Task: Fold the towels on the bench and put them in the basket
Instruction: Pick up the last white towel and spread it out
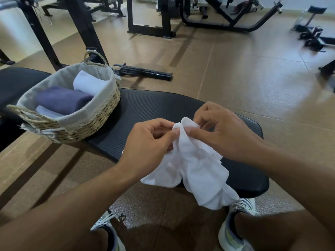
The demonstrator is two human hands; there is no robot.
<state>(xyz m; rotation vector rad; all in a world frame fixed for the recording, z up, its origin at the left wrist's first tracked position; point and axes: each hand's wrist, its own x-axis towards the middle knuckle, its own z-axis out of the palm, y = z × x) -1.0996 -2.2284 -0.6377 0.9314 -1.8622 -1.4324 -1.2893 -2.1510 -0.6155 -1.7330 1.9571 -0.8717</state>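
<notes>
Both hands up over the near end of the black ribbed padded bench (154, 109), working one crumpled white terry towel (197, 167). Left hand (145, 140): fingers curled, thumb and forefinger pinching the towel's top edge. Right hand (223, 131): fingers curled too, thumb and fingertips pinching the same bunched edge just beside the left pinch. The two grips nearly touch.

Towel is unfolded, bunched. Upper part is lifted off the pad; the rest drapes down across the bench's near edge and hangs past it toward the right white sneaker (233, 230). Left white sneaker (108, 232) sits on the brown speckled floor (253, 78) below.

Oval woven straw basket with grey cloth liner (87, 124) sits on the bench toward its far-left end, well apart from the hands. Inside: folded dark blue towel (61, 102) in the middle, folded white towel (88, 84) at the far side touching it, another pale folded towel (47, 111) at the near side, mostly hidden.

Black metal gym machine frames (163, 19) stand on the floor beyond the bench.
</notes>
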